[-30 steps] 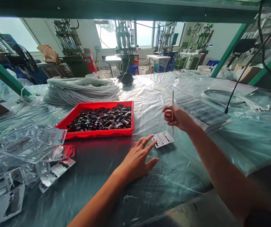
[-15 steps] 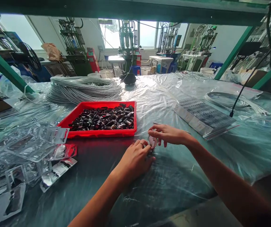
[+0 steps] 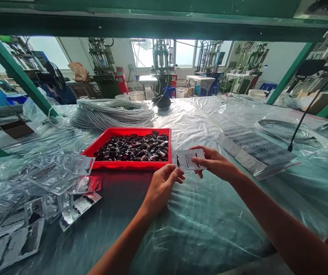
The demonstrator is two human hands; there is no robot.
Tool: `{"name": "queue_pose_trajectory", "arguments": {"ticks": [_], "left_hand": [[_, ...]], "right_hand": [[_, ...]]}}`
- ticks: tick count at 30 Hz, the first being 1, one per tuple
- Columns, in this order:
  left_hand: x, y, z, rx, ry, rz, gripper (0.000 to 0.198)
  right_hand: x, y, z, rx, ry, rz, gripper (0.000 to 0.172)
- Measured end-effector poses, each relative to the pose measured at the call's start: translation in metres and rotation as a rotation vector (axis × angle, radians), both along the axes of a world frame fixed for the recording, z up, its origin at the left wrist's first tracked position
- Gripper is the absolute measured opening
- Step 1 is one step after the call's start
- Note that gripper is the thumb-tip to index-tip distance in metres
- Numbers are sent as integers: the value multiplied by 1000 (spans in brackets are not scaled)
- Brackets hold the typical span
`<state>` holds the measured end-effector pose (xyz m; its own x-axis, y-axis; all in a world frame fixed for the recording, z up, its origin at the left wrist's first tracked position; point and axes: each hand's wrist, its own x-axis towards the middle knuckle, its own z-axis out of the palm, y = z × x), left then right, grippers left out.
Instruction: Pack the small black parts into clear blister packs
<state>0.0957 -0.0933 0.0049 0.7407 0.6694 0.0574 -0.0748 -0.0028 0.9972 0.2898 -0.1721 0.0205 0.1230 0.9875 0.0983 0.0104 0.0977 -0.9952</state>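
Observation:
A small flat silvery-white packet (image 3: 189,159) with dark marks is held up between my two hands, to the right of the red tray. My right hand (image 3: 211,162) grips its right side, thumb on the face. At the packet's lower left corner, my left hand (image 3: 165,181) pinches the edge with thumb and finger. The red tray (image 3: 129,165) holds a heap of small dark parts (image 3: 135,147). On the left lies a pile of clear and silvery packets (image 3: 49,172), some with dark marks.
Behind the tray sits a large coil of grey cable (image 3: 109,113). A stack of bagged strips (image 3: 251,147) lies to the right, near a smaller cable coil (image 3: 281,129) and a black cable (image 3: 304,114). Green frame bars (image 3: 26,76) cross above the table.
The packet has been raised and turned so that its face shows, with both hands now at its edges. The camera view has tilted up and shifted left.

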Motion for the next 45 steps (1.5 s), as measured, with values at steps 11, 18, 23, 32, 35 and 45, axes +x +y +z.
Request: {"name": "queue_pose_trajectory", "arguments": {"ticks": [11,18,23,32,35,45], "left_hand": [[-2,13,-9,-9,-117,250,35],[-21,35,12,117,-288,418,24],[-39,59,17,297,-304,486,25],[-44,64,9,678,-56,381,21],[-40,61,9,734,22,410,22],[-47,72,8,647,99,632,22]], "right_hand": [[-38,17,-8,478,-1056,-457,35],[-77,64,23,451,-978,-210,33],[-84,102,36,254,-591,50,38],[-59,119,29,83,-374,147,42],[-55,115,36,76,-552,121,24],[-39,108,60,-5,-868,-57,19]]}}
